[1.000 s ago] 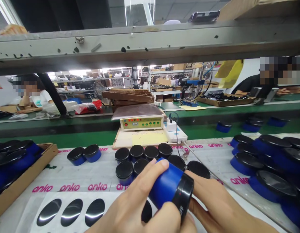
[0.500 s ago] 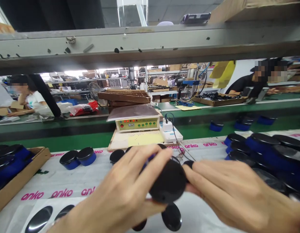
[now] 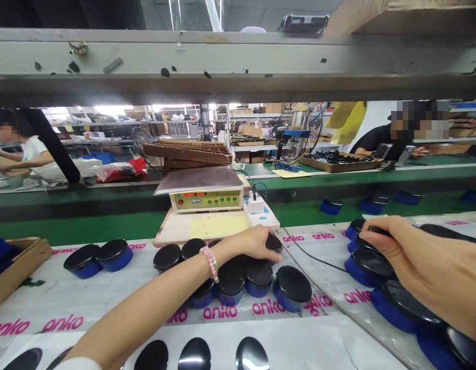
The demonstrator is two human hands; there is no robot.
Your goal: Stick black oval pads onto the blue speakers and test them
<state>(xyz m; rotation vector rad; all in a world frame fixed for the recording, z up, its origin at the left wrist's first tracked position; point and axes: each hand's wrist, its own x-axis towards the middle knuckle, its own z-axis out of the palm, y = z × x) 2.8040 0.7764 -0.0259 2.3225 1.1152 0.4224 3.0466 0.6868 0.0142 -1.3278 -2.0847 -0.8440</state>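
Observation:
My left hand [image 3: 257,244] reaches over a group of round blue pieces with glossy black tops, its fingers and thumb around one such piece [image 3: 274,241] at the back. Part of that piece is hidden by the hand. Beside it, another black-topped blue piece [image 3: 294,285] stands at the right end of the front row. My right hand [image 3: 419,262] is closed over the right-hand cluster, pinching a slim dark object [image 3: 378,230] that is mostly covered. Just below it lies another black-topped blue piece [image 3: 373,264].
A control box [image 3: 207,199] with lit digits stands behind the group, with a white plug adapter [image 3: 255,203] beside it. A thin black cable [image 3: 318,261] crosses the printed sheet. Glossy black discs [image 3: 252,354] lie in front. Overhead runs a grey shelf beam [image 3: 222,56]. Co-workers sit beyond the green belt [image 3: 295,205].
My hands were together in front, the left holding a black-topped round piece. They have parted: left to the group's back, right to the right-hand cluster. The view has shifted slightly right.

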